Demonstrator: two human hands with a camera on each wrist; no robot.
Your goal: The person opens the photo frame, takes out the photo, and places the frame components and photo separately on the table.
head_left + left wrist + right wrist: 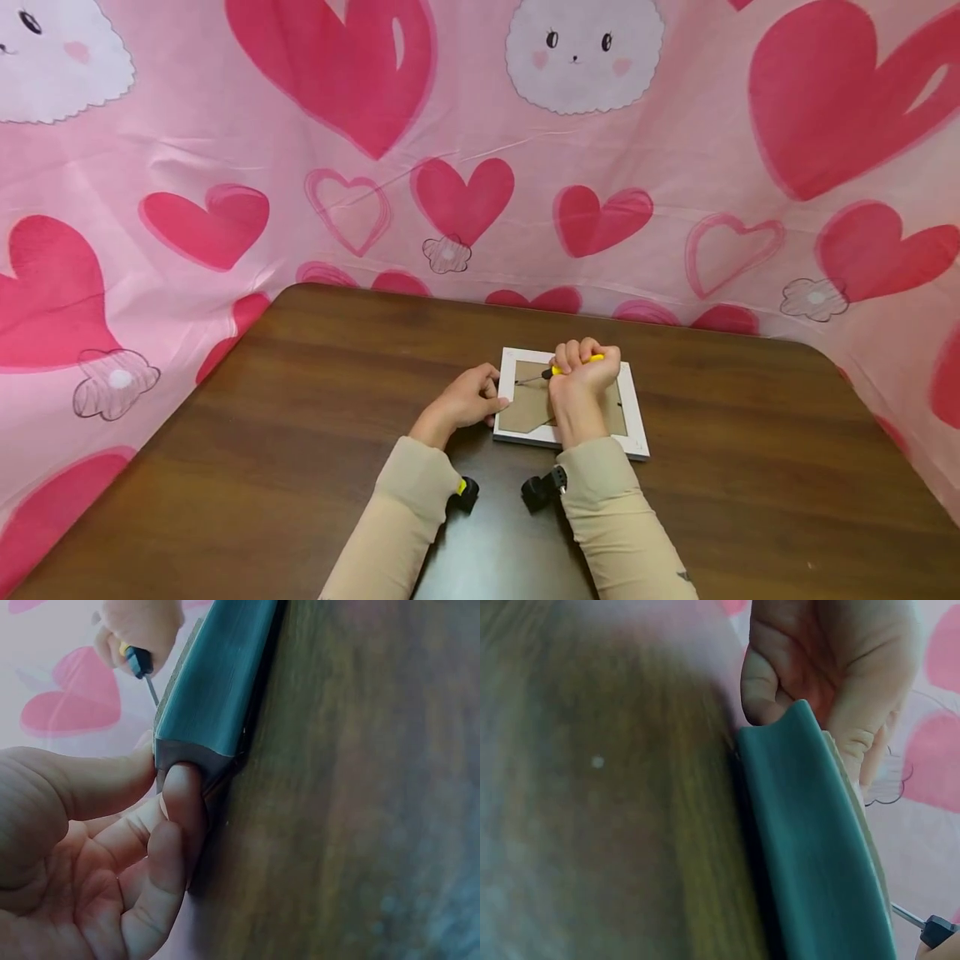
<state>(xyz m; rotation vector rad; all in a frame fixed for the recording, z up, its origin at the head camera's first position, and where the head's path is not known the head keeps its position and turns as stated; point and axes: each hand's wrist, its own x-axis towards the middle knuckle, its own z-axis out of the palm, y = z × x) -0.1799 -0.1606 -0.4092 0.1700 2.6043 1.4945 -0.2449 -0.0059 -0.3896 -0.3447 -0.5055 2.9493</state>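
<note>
Two hands are at the picture frame (634,408), which lies back-up on the table (337,433), looking longer from left to right, its near edge slanting a little down to the right. And here's the screwdriver (547,374), over the frame's back, long axis running roughly side to side: handle to the right, thin metal shaft aimed at the frame's left border (507,375). The tip seems to meet that border's inner edge, though it's too small to be sure.

The right hand (587,371), above the frame's right half, has its fingers wrapped tight round the yellow plastic handle with its black collar. Over at the frame's left side, the left hand (467,398) pinches the edge, thumb against the back.

Now the surfaces: a flat white rim around a matte brown board (528,400), and a smooth, hollow-curved outer edge, blue-green in both wrist views. Beneath the frame runs dark streaky wood grain; beyond it hangs creased pink cloth (465,108) with hearts.
</note>
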